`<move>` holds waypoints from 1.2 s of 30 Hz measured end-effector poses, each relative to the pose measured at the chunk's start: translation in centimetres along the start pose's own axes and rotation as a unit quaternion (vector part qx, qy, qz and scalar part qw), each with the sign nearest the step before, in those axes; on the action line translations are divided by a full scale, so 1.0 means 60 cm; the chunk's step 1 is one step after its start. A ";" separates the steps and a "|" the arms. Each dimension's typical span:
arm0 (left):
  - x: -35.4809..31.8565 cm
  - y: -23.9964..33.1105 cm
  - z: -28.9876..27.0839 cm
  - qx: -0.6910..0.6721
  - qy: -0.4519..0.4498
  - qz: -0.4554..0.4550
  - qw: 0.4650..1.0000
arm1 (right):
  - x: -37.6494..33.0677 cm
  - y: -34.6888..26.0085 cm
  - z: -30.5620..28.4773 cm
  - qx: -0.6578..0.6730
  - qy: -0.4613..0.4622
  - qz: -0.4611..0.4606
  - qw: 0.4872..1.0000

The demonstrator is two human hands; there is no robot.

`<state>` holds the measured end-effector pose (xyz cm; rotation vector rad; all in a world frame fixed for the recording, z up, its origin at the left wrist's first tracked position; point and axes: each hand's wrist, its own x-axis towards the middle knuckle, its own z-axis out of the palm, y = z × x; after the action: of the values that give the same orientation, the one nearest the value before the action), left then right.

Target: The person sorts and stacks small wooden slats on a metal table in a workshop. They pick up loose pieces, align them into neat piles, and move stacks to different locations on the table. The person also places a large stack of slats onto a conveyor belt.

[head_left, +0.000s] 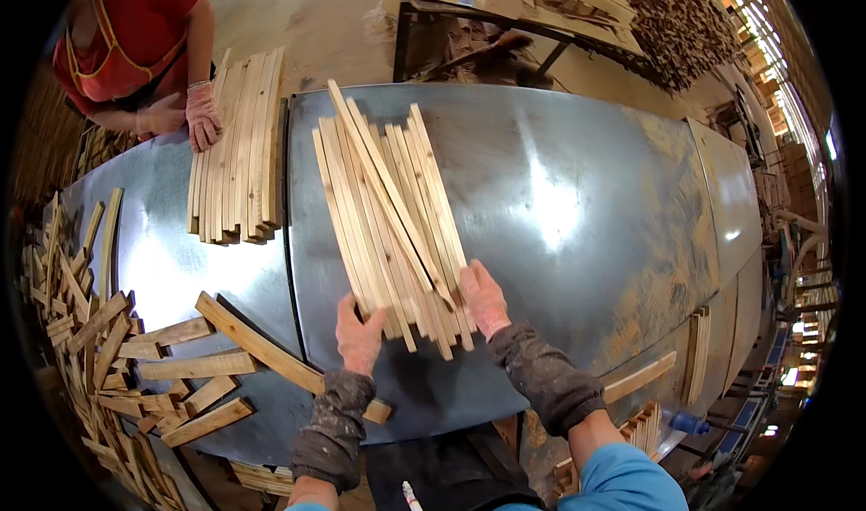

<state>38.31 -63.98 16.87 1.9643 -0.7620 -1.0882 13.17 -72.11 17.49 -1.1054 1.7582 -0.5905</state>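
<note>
A loose bundle of pale wooden strips (361, 204) lies lengthwise away from me on the metal-topped table (577, 285). Two strips (388, 191) rest slantwise across the top, and the near ends are uneven. At the near left corner, my left hand (359, 335) grips the bundle's edge, thumb by the strip ends. My right hand (484, 300) presses against the opposite side, fingers along the outermost strip. Both hands seem to wear thin pinkish gloves. The undersides of my fingers are partly hidden.
Across the table at left, a co-worker's gloved hand (204, 119) touches a neat stack of strips (236, 150). Scattered offcuts (194, 367) pile up at left, and a longer board (257, 341) lies near my left forearm. Sawdust (663, 240) coats the right side; another table (505, 10) stands beyond.
</note>
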 end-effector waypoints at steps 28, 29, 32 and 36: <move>-0.557 -0.296 -0.006 -0.130 -0.139 -0.016 0.982 | -0.542 0.236 -0.153 -0.163 -0.043 -0.109 0.980; -0.549 -0.293 0.011 -0.148 -0.153 0.034 0.976 | -0.479 0.373 -0.026 -0.211 0.090 -0.148 0.962; -0.535 -0.251 0.009 -0.150 -0.158 -0.070 0.973 | -0.483 0.338 -0.010 -0.220 -0.082 -0.086 0.968; -0.548 -0.125 0.041 -0.276 -0.326 -0.132 0.895 | -0.637 0.240 -0.115 -0.016 -0.083 -0.031 0.996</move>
<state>22.00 -35.19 23.89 1.2275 -0.4303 -1.9332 6.59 -32.34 26.96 -1.1995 1.6008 -0.4942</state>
